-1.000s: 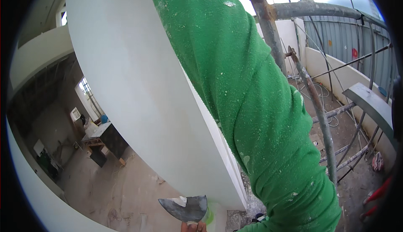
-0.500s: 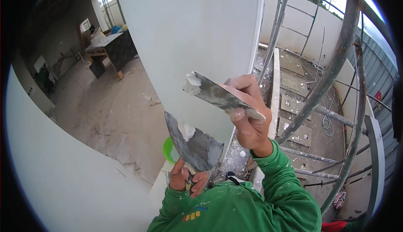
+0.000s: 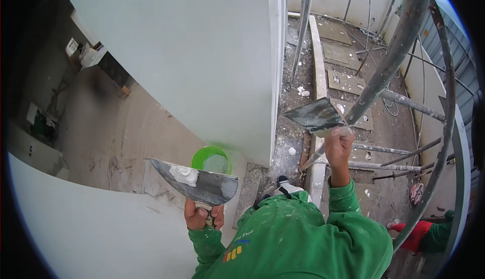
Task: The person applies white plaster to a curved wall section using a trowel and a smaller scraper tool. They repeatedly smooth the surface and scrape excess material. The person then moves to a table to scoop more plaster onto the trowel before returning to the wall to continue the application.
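My left hand (image 3: pixel 199 213) grips the handle of a wide, curved metal hawk blade (image 3: pixel 214 187) carrying a lump of white paste (image 3: pixel 183 175). My right hand (image 3: pixel 338 150), higher and to the right, is closed on a flat metal putty knife (image 3: pixel 310 115), whose blade tilts over the walkway. A bright green bucket (image 3: pixel 201 155) with pale liquid sits on the ledge just behind the hawk. A smooth white wall panel (image 3: pixel 192 52) rises ahead, its vertical edge left of my right hand.
Metal scaffold poles (image 3: pixel 384 67) and crossbars fill the right, above a paste-spattered walkway with a long curb (image 3: pixel 318 52). A co-worker in red and green (image 3: pixel 414 236) is low at far right. An interior room with a dark worktable (image 3: pixel 108 69) lies left, beyond a curved white wall (image 3: pixel 76 218).
The view has tipped downward. My right hand with the knife has moved rightward from the panel and away from the hawk, which now sits slightly further left. The bucket shows more fully.
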`<state>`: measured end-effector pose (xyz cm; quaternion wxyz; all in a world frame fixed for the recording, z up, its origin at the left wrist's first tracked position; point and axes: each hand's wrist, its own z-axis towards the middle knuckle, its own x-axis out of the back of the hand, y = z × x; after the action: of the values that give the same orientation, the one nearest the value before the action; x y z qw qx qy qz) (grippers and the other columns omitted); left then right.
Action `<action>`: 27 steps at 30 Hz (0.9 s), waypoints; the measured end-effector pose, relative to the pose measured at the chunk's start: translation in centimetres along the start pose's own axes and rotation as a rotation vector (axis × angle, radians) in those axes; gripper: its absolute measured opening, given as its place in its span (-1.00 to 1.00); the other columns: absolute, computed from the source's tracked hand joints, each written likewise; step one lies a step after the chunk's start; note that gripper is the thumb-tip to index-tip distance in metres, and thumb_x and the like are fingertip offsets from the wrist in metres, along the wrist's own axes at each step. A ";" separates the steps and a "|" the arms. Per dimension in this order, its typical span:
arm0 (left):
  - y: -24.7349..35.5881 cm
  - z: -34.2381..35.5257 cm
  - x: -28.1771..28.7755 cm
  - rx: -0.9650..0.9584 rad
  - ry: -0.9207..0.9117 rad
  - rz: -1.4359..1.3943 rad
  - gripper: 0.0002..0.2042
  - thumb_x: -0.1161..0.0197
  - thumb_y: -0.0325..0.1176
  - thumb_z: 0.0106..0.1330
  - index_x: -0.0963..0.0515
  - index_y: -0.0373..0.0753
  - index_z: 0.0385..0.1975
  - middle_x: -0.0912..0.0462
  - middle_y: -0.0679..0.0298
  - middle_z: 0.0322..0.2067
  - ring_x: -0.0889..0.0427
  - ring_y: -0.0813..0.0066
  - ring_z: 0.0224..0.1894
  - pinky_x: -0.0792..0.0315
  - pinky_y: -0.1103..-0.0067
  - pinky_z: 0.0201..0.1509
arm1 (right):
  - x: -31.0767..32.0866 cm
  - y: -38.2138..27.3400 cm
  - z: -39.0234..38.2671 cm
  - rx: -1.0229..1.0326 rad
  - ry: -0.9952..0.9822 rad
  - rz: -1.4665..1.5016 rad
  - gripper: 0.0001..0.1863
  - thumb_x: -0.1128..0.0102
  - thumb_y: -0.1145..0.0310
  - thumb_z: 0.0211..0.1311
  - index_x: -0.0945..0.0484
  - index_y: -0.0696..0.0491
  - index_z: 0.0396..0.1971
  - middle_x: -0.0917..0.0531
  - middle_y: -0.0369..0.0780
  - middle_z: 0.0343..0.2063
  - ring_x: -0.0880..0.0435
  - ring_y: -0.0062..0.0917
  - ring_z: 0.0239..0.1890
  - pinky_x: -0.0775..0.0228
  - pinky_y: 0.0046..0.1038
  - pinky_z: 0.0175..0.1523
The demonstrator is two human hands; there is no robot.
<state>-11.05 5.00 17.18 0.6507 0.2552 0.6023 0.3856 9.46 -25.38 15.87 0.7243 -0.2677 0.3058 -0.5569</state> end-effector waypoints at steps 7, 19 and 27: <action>-2.2 -1.1 7.0 0.048 0.061 -0.038 -0.44 -0.05 -0.10 0.39 0.00 -0.19 0.24 -0.28 0.18 -0.55 -0.27 0.42 -0.82 -0.28 0.50 -0.95 | 0.1 4.8 1.2 -0.337 0.607 0.083 -0.85 -0.26 0.38 0.25 -0.57 0.12 -0.46 -0.60 -0.38 -0.52 -0.51 -0.75 -0.50 -0.35 -0.63 -0.37; -0.2 6.2 -0.5 -0.077 0.102 0.046 -0.42 -0.16 -0.26 0.32 -0.01 -0.16 0.24 -0.34 0.16 -0.50 -0.35 0.39 -0.71 -0.34 0.48 -0.86 | -4.8 -3.7 23.5 0.343 0.583 0.163 -0.85 -0.37 0.45 0.14 -0.58 0.19 -0.46 -0.62 -0.36 -0.54 -0.55 -0.77 -0.49 -0.36 -0.69 -0.41; -2.9 6.8 1.3 -0.214 0.032 0.048 -0.57 -0.08 -0.24 0.37 -0.15 -0.17 0.15 -0.41 0.24 -0.52 -0.37 0.47 -0.73 -0.30 0.58 -0.84 | -8.3 -16.5 40.4 0.841 0.440 0.109 -0.78 -0.25 0.38 0.18 -0.60 0.27 -0.49 -0.62 -0.16 -0.64 -0.58 -0.55 -0.64 -0.40 -0.45 -0.53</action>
<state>-3.86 5.28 15.10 0.6550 0.1922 0.5620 0.4672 27.20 -19.29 56.18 0.7158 0.1893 0.2138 -0.6372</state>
